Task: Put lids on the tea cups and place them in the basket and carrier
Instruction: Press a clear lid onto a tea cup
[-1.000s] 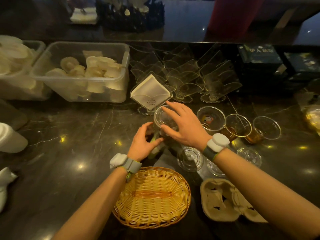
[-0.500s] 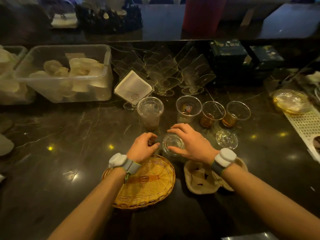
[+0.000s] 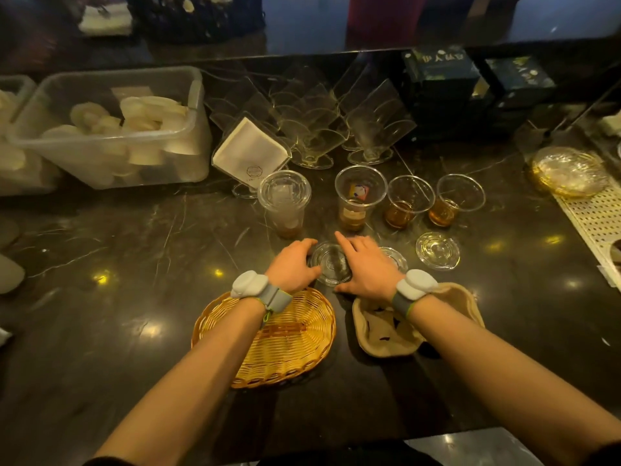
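Observation:
A clear lid point(image 3: 331, 265) lies flat on the dark counter just beyond the wicker basket point(image 3: 268, 344). My left hand point(image 3: 294, 269) pinches its left rim and my right hand point(image 3: 364, 267) holds its right rim, index finger stretched along the far edge. A lidded tea cup point(image 3: 284, 200) stands upright further back. To its right stand three open cups with tea: one with a printed logo point(image 3: 359, 196), a second cup point(image 3: 408, 203) and a third cup point(image 3: 458, 200). Two more loose lids, a near lid point(image 3: 395, 258) and a far lid point(image 3: 437, 250), lie right of my right hand. The cardboard carrier point(image 3: 386, 331) sits under my right wrist.
A clear bin of white lids point(image 3: 111, 129) is at the back left. A napkin holder point(image 3: 250, 153) and acrylic stands point(image 3: 336, 129) line the back. Dark boxes point(image 3: 440, 72) sit at the back right. A gold plate point(image 3: 568, 169) and perforated tray point(image 3: 594, 216) are at the right edge.
My hands left the cup that now carries a lid and drew back toward me. Both now rest on a loose lid lying on the counter by the basket.

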Tool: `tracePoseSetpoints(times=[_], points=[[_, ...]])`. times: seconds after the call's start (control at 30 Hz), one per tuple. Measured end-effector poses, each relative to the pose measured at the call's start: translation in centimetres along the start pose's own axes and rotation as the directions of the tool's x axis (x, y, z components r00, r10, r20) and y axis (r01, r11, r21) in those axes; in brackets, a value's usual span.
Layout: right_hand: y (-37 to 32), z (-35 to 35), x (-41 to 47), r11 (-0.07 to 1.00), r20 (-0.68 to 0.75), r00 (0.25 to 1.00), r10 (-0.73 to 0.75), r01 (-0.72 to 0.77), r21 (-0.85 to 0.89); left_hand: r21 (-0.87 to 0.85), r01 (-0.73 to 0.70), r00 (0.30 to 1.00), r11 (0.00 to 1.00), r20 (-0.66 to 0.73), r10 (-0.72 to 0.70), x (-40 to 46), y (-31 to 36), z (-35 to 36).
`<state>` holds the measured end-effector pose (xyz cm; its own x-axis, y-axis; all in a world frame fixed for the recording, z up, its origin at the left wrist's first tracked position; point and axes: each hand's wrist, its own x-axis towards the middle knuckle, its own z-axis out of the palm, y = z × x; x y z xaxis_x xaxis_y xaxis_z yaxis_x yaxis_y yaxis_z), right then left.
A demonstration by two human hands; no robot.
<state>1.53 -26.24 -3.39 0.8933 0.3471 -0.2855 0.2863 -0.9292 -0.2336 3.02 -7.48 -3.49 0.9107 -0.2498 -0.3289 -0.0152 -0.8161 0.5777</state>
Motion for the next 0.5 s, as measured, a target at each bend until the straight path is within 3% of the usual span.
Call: tracePoseSetpoints(times=[0.17,0.33,0.5], points=[[0.2,-0.2,-0.1,0.997,-0.026,1.000,0.005,-0.003,0.072,-0.033,-0.006,1.000,0.999,-0.019,0.005,0.1,0.2,0.2],[0.7,-1.4,-1.0,0.991,-0.128,0.991,-0.023,0.040,0.127,-0.238,0.023,0.996,0.971,-0.076,-0.042,0.3,0.7,0.1],[0.8,-2.2,-2.6,0.963,-0.238,0.971,-0.026,0.088,0.253,-0.569,0.159,0.986,0.807,0.051,-0.159,0.6,1.8,-0.1]])
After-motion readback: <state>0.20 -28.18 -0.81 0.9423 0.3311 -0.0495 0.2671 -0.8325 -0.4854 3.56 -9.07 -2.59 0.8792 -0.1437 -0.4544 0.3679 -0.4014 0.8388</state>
